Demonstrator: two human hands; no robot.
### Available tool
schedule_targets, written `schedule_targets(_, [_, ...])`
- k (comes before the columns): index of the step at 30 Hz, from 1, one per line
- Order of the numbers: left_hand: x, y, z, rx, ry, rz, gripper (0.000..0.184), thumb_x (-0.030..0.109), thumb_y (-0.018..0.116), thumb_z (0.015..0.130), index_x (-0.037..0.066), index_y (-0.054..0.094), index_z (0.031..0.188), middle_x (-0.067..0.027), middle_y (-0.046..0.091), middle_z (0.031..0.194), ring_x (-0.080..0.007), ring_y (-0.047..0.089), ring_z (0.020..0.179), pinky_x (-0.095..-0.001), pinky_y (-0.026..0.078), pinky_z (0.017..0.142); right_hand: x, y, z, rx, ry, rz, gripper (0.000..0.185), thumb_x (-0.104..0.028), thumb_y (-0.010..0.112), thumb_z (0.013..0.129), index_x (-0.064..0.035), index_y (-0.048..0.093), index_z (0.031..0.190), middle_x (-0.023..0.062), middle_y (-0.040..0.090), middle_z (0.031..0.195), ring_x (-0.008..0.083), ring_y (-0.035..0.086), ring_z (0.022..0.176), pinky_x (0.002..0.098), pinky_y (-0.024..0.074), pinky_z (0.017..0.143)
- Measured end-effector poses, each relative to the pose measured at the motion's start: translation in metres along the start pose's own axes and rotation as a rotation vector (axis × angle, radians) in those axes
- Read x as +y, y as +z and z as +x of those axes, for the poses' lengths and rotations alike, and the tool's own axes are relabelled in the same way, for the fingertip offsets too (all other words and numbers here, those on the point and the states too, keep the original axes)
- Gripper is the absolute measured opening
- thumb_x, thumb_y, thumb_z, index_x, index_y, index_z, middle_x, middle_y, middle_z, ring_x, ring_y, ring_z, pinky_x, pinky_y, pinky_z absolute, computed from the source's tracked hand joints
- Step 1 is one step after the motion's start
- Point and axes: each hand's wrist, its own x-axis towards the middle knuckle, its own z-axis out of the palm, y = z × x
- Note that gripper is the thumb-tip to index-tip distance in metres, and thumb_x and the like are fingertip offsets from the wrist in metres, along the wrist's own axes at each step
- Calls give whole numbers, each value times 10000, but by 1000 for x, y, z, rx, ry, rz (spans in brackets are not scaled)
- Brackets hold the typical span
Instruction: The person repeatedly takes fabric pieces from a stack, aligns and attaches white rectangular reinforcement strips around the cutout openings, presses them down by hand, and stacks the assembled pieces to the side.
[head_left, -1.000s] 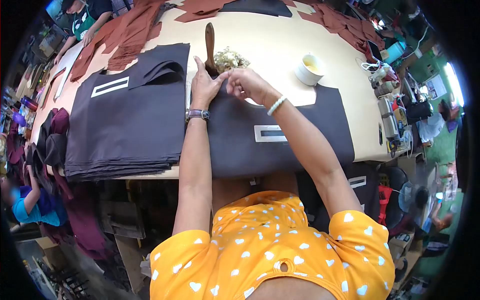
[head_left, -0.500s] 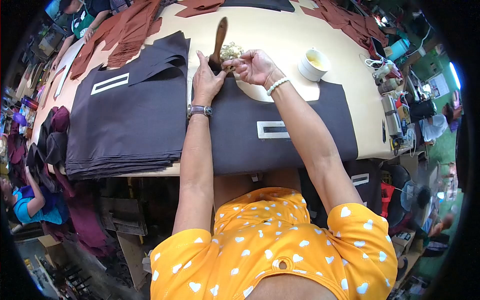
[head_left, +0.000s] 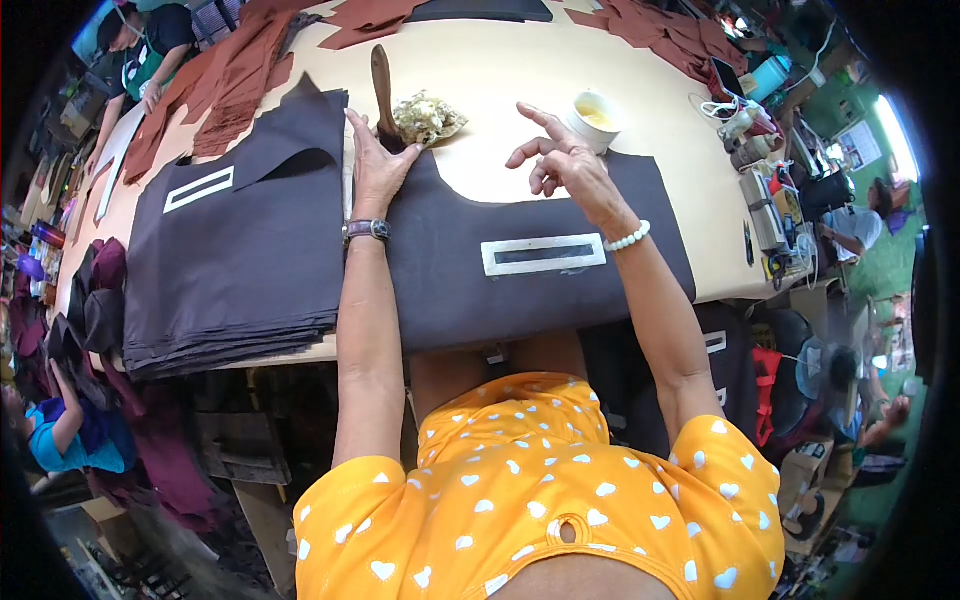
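Observation:
My left hand (head_left: 378,175) rests at the upper corner of a dark cloth panel (head_left: 440,290), thumb spread away from the fingers. Just beyond it, a wooden handle (head_left: 381,85) sticks up; its lower end is partly hidden by my hand. Beside that handle lies a crumpled, pale yellowish clump (head_left: 430,118). Over the panel's curved cutout, my right hand (head_left: 572,165) hovers with fingers apart and nothing in them. A white cup (head_left: 597,125) with yellow contents stands just behind it. On the panel sits a white rectangular frame (head_left: 545,268) around a dark slot.
A stack of dark cloth panels (head_left: 240,270) lies to the left, its top one bearing a white frame (head_left: 198,189). Rust-coloured cloth (head_left: 240,100) covers the far left of the table (head_left: 490,60). Another person (head_left: 150,60) works there. Cables and tools crowd the right edge.
My right hand has moved right, away from the clump and my left hand, and its fingers have spread. My left hand stays at the panel's corner. The whole view has shifted slightly.

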Motion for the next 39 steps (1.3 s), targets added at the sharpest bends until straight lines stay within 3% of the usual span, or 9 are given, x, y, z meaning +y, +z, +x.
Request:
schedule_targets(7, [-10, 5, 4, -11, 21, -144, 1163, 218, 762, 645, -42, -86, 1396, -336, 383, 1303, -396, 416, 1222, -360, 335, 1034, 16, 7, 12, -41, -57, -133, 681, -7, 372, 722, -136, 356, 1390, 117, 603, 994, 113, 571, 645, 249, 491, 573])
schedule_targets(10, [11, -5, 0, -61, -57, -31, 1144, 305, 726, 658, -41, -72, 1400, -254, 451, 1277, -354, 473, 1170, -347, 371, 995, 39, 14, 28, 52, -218, -512, 628, -21, 397, 745, -121, 387, 1364, 160, 571, 1041, 189, 602, 760, 336, 501, 690])
schedule_targets(13, [15, -3, 0, -35, -63, -14, 1144, 343, 724, 657, -57, -50, 1398, -220, 533, 1178, -347, 527, 1088, -350, 409, 940, 37, 27, 47, 128, -147, -1098, 547, -60, 421, 799, -111, 399, 1343, 186, 522, 1101, 265, 594, 893, 408, 469, 773])
schedule_targets(16, [4, 1, 2, -12, -43, 15, 1139, 322, 749, 660, -69, -29, 1395, -218, 575, 1104, -351, 561, 1023, -365, 435, 895, 48, 40, 83, 91, -43, -1377, 493, -99, 416, 845, -117, 394, 1337, 185, 483, 1149, 307, 583, 934, 407, 465, 750])
schedule_targets(20, [4, 2, 1, -12, -21, 49, 1116, 282, 768, 670, -58, -5, 1400, -232, 569, 1094, -351, 558, 1016, -375, 442, 875, 74, 55, 130, 158, -178, -1682, 460, -188, 428, 889, -130, 384, 1343, 157, 477, 1172, 269, 583, 929, 408, 455, 722])
schedule_targets(24, [9, 1, 0, -22, -83, 142, 1090, 292, 771, 670, -51, 42, 1404, -234, 561, 1102, -357, 547, 1010, -385, 437, 872, 82, 85, 135, 21, 38, -2221, 529, -194, 383, 909, -112, 272, 1420, 110, 515, 1076, 256, 514, 932, 414, 445, 586])
schedule_targets(28, [14, 6, 0, 30, -40, 167, 1039, 291, 759, 688, -54, 86, 1400, -246, 581, 1085, -365, 575, 997, -387, 448, 859, 79, 92, 137, -75, 76, -2264, 560, -188, 378, 908, -59, 219, 1429, 102, 523, 1025, 254, 488, 936, 408, 432, 524])
schedule_targets(32, [13, 5, 2, 27, -40, 133, 1041, 265, 758, 687, -53, 72, 1402, -211, 570, 1130, -359, 550, 1026, -395, 430, 880, 79, 92, 133, -102, 66, -2212, 604, -180, 440, 882, -12, 217, 1418, 64, 558, 882, 208, 535, 786, 394, 416, 484])
schedule_targets(39, [21, 0, 1, -1, -77, 132, 1032, 250, 759, 682, -64, 82, 1395, -201, 580, 1128, -350, 556, 1033, -383, 433, 884, 73, 97, 120, -177, -11, -2212, 576, -206, 513, 836, 18, 355, 1343, -1, 529, 663, 171, 541, 609, 356, 402, 464])
